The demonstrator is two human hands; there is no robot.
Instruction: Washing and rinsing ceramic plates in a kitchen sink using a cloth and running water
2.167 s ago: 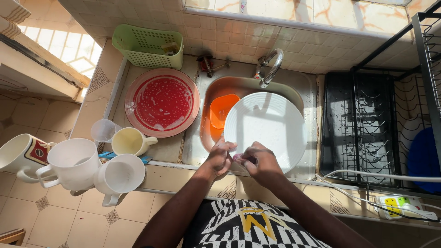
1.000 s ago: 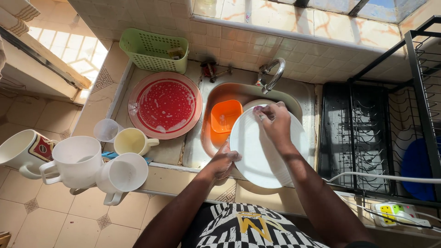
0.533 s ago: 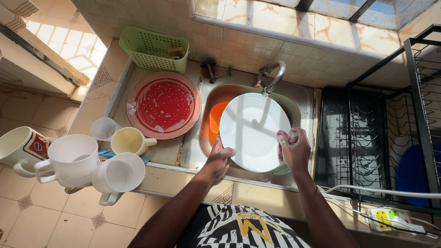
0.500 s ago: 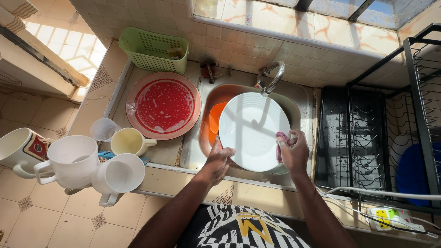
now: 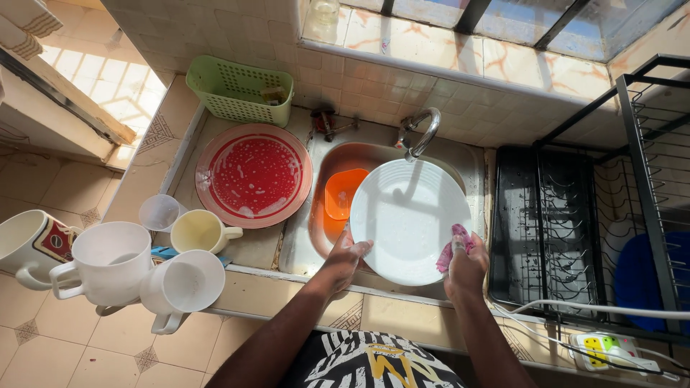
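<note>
A large white plate (image 5: 406, 215) is held tilted over the sink (image 5: 316, 237). My left hand (image 5: 343, 260) grips its lower left rim. My right hand (image 5: 466, 262) presses a pink cloth (image 5: 453, 244) against the plate's lower right edge. Behind the plate, an orange bowl (image 5: 343, 192) sits in the orange basin (image 5: 320, 223) under the curved tap (image 5: 420, 133).
A soapy red plate (image 5: 253, 176) lies left of the sink, with a green basket (image 5: 241, 90) behind it. Several cups and mugs (image 5: 108, 262) stand at the left front. A black dish rack (image 5: 557, 230) is on the right, a power strip (image 5: 607, 350) near the front.
My right hand moved with the cloth from the plate's top edge down to its lower right rim. The plate has tilted and shifted slightly.
</note>
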